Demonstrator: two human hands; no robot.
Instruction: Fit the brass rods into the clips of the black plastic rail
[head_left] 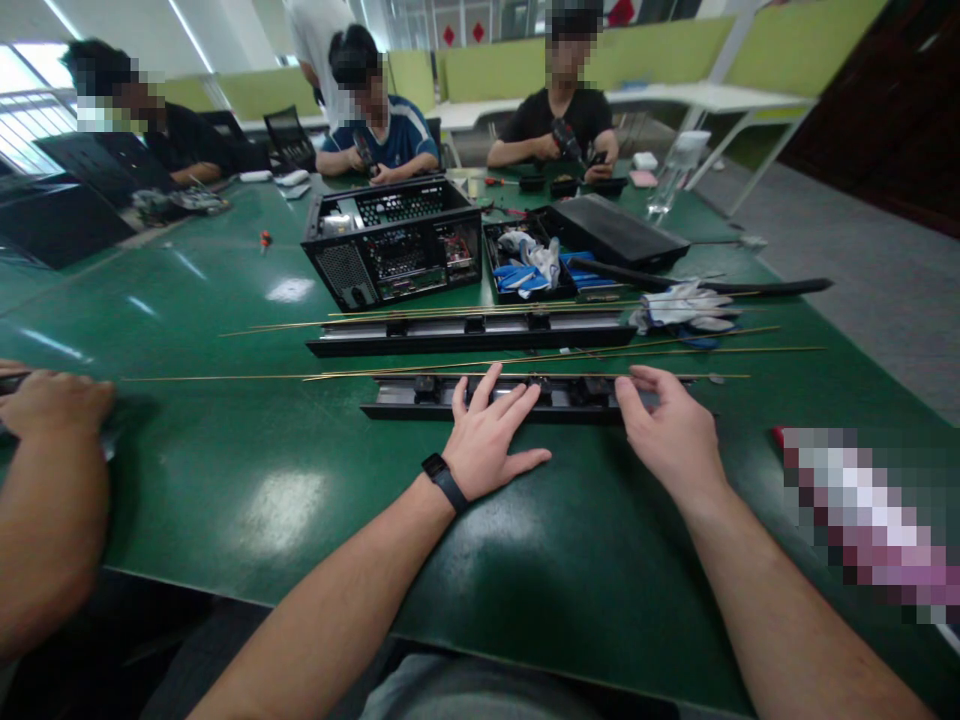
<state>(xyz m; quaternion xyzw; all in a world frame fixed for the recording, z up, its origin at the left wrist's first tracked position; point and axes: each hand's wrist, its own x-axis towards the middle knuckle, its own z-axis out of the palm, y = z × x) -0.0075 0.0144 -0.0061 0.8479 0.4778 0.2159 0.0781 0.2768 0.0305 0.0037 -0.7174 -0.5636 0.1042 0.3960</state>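
Note:
A black metal rail lies across the green table in front of me, with dark blocks along its channel. My left hand, with a black watch on its wrist, rests over the middle of this rail, fingers spread. At the rail's right end, my right hand has its thumb and forefinger bent close together; what they hold, if anything, is too small to make out. Thin brass-coloured rods run along the far edge of the rail. Behind it lies a second black rail with more thin rods.
An open black computer case stands beyond the rails. Beside it are a tray of blue and white gloves, a black panel and white gloves. A person's arm is at left. Several people work across the green table.

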